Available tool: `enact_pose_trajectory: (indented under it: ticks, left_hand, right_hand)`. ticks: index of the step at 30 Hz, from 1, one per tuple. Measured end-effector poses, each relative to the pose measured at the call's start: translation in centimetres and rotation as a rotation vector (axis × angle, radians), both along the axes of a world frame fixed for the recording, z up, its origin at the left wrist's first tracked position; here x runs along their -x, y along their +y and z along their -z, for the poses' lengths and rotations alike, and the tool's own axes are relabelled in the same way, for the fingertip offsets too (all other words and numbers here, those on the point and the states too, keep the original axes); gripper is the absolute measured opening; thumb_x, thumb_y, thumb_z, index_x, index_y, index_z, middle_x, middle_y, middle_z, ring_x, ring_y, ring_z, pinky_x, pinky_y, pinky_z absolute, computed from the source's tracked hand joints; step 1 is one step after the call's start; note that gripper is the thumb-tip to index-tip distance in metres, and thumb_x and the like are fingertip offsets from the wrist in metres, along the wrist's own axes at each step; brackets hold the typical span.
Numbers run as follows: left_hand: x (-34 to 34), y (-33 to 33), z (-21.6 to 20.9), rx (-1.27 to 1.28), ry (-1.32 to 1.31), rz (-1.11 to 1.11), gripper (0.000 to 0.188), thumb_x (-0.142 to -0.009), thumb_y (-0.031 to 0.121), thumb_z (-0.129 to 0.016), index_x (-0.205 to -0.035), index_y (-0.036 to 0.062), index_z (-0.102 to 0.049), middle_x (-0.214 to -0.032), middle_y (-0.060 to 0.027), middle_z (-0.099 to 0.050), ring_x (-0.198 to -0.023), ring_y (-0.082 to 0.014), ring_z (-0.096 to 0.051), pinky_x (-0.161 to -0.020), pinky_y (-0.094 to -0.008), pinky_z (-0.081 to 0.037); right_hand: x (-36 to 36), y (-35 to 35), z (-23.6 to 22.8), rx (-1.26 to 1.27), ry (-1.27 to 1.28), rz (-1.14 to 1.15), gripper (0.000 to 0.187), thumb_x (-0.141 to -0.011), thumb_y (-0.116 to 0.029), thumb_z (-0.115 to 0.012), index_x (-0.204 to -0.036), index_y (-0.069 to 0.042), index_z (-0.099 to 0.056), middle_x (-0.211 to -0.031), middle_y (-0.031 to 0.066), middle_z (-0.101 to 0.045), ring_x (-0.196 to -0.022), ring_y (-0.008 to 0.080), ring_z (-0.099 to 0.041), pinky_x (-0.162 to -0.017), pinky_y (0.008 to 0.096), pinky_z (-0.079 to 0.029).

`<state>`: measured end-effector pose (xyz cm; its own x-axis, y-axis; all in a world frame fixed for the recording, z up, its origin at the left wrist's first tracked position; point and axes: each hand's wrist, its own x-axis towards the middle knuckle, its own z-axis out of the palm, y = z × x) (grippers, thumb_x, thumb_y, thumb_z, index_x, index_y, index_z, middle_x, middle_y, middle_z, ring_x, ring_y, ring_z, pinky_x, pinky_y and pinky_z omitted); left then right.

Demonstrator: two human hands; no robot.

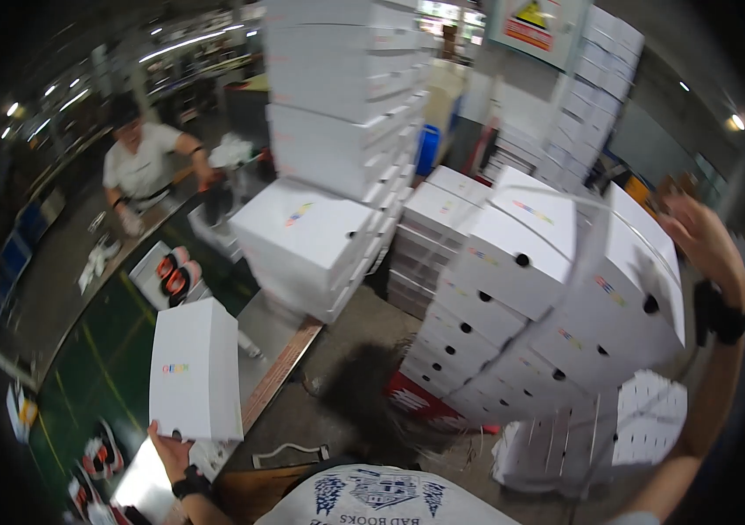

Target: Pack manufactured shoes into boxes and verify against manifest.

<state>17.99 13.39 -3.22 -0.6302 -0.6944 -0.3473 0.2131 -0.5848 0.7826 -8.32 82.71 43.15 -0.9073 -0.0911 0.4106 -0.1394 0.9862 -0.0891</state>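
A white rectangular cardboard box (195, 367) lies at the edge of the green worktop (110, 354), its near end held in the left hand's (173, 453) fingers. The right hand (698, 234), fingers loosely spread, is raised beside stacked white cardboard boxes (512, 289). Box handling seems in hand; shifting it calls for steady support.

My left hand (171, 453) touches the near end of a white shoebox (195, 367) at the green worktop (114, 359). My right hand (700, 232) is raised, fingers loosely spread, beside a strapped stack of white shoeboxes (512, 289); I cannot tell whether it touches the strap. Beyond my box, orange-and-black shoes (178, 275) sit in an open box, while loose sneakers (104, 457) lie nearer me. Across the worktop stands a co-worker (145, 153).
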Motion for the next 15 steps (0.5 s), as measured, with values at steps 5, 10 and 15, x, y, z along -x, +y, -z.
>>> enact_pose_trajectory:
  ticks: [5,10,15]
  left_hand:
    - [-1.0,0.1,9.5,-0.029,-0.2,-0.33,0.069,-0.076,0.058,-0.06,-0.128,0.0176,-0.041,-0.123,-0.0066,-0.049,-0.108,-0.0299,-0.05,-0.084,-0.0514,-0.04]
    - [-3.2,1.6,12.4,0.063,-0.499,-0.518,0.071,-0.08,0.056,-0.055,-0.137,0.0177,-0.036,-0.13,-0.0102,-0.044,-0.116,-0.0318,-0.045,-0.085,-0.0544,-0.039]
    - [-5.5,0.5,17.7,0.067,-0.652,-0.33,0.081,-0.079,0.06,-0.061,-0.143,0.024,-0.028,-0.134,-0.0085,-0.04,-0.113,-0.0288,-0.045,-0.083,-0.0498,-0.042]
  right_hand:
    - [0.4,15.8,5.5,0.402,-0.37,-0.078,0.055,-0.079,-0.015,-0.068,-0.127,0.003,-0.049,-0.109,0.006,-0.054,-0.104,0.0176,-0.05,-0.094,0.0302,-0.04]
    - [-6.7,5.8,5.7,0.299,-0.201,0.018,0.035,-0.073,-0.01,-0.063,-0.106,0.0,-0.057,-0.075,-0.0004,-0.04,-0.071,0.0099,-0.04,-0.067,0.0224,-0.036]
    - [-12.2,3.5,8.2,0.067,0.038,-0.072,0.015,-0.077,-0.005,-0.063,-0.092,-0.004,-0.062,-0.067,0.0035,-0.047,-0.062,0.0158,-0.047,-0.062,0.0267,-0.039]
